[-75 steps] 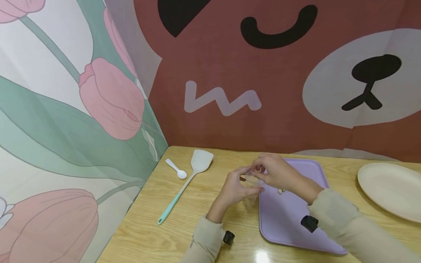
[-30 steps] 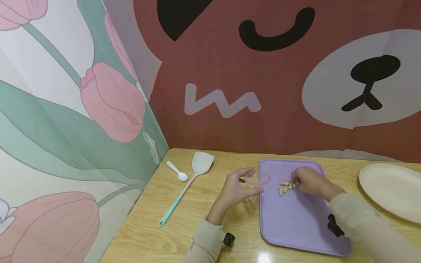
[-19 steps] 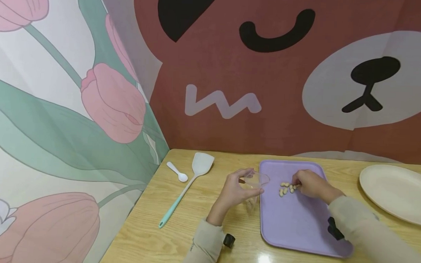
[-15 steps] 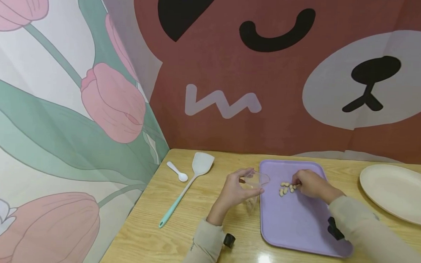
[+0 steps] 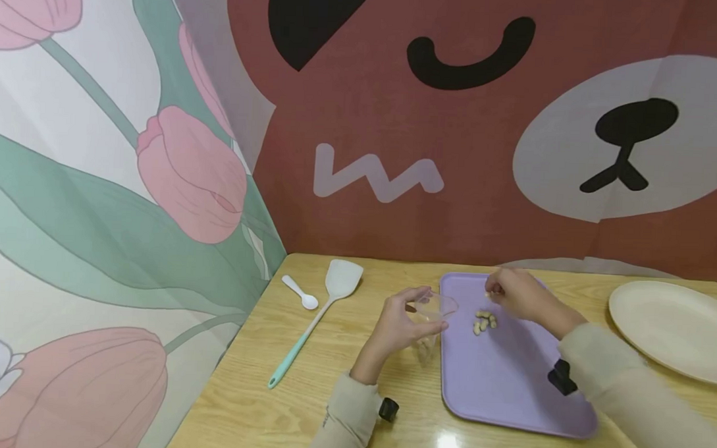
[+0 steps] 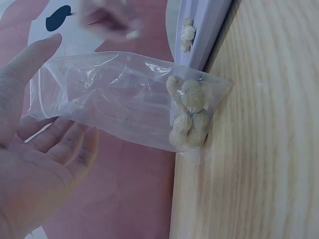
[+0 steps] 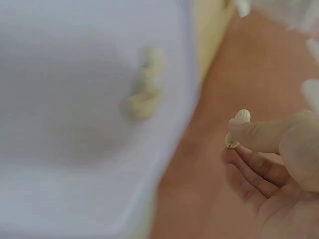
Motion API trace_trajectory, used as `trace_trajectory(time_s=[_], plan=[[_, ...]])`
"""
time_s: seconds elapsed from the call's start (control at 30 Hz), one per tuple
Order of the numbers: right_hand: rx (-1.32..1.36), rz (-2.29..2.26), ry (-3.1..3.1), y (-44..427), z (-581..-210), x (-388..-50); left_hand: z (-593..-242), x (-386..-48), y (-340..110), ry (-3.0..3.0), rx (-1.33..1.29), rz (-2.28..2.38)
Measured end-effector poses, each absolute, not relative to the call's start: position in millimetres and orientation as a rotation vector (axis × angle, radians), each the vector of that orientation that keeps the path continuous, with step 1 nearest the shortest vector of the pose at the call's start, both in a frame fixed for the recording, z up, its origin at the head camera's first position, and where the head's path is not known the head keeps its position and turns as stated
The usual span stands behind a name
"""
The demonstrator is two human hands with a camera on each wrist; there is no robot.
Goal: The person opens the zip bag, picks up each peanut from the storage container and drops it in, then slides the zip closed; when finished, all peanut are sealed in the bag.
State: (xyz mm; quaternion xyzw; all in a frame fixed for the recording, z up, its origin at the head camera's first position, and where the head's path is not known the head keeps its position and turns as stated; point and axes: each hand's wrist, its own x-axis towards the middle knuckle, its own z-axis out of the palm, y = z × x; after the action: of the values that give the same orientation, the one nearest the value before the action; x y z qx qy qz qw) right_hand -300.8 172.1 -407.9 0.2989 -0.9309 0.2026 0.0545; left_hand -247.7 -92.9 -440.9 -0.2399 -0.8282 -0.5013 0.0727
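A clear plastic bag (image 6: pixel 114 99) hangs upright from my left hand (image 5: pixel 395 323), whose thumb and fingers hold its mouth spread. Several peanuts in their shells (image 6: pixel 192 109) lie at the bottom of the bag, which is by the table surface. My right hand (image 5: pixel 519 294) pinches one peanut (image 7: pixel 242 117) between thumb and fingers, above the purple tray (image 5: pixel 507 394). Below and left of that hand, a small group of peanuts (image 5: pixel 484 323) lies on the tray; they look blurred in the right wrist view.
Left on the wooden table (image 5: pixel 239 417) lie a small white spoon (image 5: pixel 301 292) and a white spatula (image 5: pixel 310 324) with a mint handle. A large cream plate (image 5: pixel 675 327) stands at the right. A printed cloth wall (image 5: pixel 364 224) rises behind the table.
My right hand first went from the bag to the peanuts on the tray. Since half a second ago it has lifted one peanut up and away from the group. My left hand stays with the bag.
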Motion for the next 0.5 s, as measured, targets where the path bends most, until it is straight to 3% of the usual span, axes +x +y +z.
trace_trajectory(time_s=[0.23, 0.5], plan=[[1.079, 0.666, -2.653, 128.0, -364.7, -278.3, -438.9, -247.6, -94.1, -2.478, -0.72, -1.483], [1.153, 0.72, -2.646, 98.0, -356.4, -264.0, -439.1, -247.0, -95.3, -2.47, -0.75, -1.489]])
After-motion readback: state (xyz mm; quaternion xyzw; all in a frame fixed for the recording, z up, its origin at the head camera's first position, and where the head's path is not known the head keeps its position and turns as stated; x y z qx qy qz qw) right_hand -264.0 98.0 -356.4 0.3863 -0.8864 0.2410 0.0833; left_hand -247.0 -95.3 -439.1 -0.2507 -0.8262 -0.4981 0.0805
